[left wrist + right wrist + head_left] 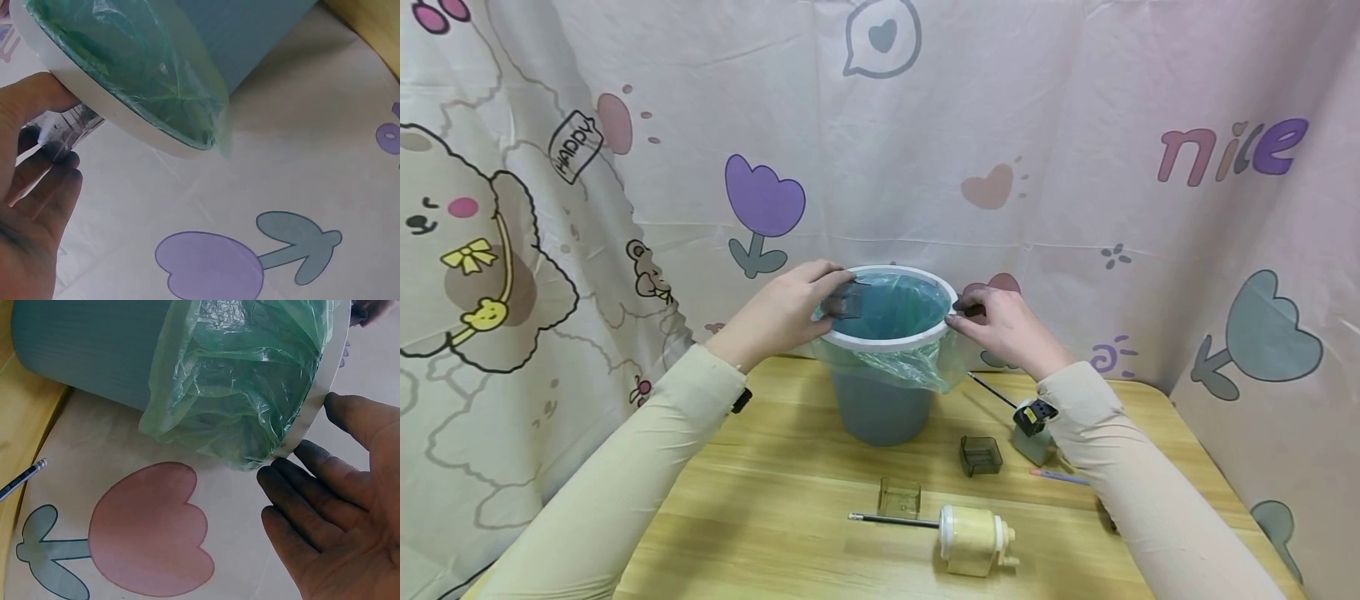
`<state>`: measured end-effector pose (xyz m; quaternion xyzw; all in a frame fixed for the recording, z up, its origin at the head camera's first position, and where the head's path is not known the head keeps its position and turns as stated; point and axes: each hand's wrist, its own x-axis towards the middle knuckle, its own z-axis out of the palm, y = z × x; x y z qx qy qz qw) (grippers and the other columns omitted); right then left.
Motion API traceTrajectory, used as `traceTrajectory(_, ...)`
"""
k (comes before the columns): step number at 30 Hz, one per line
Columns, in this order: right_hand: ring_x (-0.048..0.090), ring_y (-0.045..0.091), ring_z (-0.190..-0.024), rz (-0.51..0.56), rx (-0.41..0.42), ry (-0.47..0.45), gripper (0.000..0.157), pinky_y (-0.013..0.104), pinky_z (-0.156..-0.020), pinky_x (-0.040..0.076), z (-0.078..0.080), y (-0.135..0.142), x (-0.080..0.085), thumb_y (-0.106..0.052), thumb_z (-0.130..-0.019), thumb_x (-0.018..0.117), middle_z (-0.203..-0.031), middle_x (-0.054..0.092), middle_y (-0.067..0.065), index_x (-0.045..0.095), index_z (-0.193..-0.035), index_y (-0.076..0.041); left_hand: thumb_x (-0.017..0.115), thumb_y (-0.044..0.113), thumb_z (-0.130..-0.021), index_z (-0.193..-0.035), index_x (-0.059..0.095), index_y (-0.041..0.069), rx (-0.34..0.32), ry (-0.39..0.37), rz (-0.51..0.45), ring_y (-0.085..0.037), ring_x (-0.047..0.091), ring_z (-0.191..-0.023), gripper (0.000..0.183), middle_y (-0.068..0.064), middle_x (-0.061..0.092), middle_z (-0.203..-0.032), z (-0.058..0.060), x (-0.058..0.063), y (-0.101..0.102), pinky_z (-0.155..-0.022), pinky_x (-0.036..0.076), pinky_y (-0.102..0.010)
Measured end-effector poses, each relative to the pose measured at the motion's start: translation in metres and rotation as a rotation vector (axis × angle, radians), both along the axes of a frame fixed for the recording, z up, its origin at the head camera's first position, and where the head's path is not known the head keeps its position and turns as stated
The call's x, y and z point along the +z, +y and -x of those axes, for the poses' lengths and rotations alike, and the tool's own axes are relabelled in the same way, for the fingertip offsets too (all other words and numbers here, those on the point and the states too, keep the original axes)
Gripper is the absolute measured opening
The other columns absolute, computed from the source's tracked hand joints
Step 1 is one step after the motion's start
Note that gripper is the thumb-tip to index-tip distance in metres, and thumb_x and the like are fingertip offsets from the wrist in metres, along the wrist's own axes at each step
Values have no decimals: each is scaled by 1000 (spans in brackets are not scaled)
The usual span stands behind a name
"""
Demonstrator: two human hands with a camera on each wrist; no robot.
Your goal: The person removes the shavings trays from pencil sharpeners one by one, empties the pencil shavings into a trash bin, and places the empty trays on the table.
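Note:
A grey-blue trash bin stands on the table, lined with a green plastic bag under a white rim. My left hand is at the bin's left side, holding a small see-through plastic shavings tray tilted at the mouth. Dark smudges mark the tray and the fingers around it. On the opposite side, my right hand touches the rim with its fingertips. In the right wrist view the right hand's fingers are nearly straight and blackened.
Nearer me lies a yellow crank pencil sharpener with a black pencil in it. Two loose trays, one dark and one yellowish, are behind it. Another sharpener with a pencil and a purple pencil are by my right forearm.

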<state>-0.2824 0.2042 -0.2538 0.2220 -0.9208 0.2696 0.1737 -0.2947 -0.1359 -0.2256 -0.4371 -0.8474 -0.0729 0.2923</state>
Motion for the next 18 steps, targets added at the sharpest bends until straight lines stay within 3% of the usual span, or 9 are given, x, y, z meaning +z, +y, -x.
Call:
traceTrajectory(9, 78, 33, -104, 7, -1, -14, 29, 50, -97, 64, -1, 0, 1, -27, -102, 74, -109, 80, 16, 79, -114, -1, 81, -4, -84, -143, 62, -4, 9, 51, 98, -36, 65, -127, 61, -20, 66, -137, -1, 4, 5, -109, 59, -47)
traceTrajectory(18, 79, 33, -103, 13, 8, -6, 27, 51, -96, 65, -1, 1, 0, -27, -102, 74, -107, 81, 15, 79, -111, -2, 79, -5, -86, -139, 65, -5, -15, 113, 144, -36, 67, -121, 56, -19, 68, -131, -1, 5, 10, -103, 63, -47)
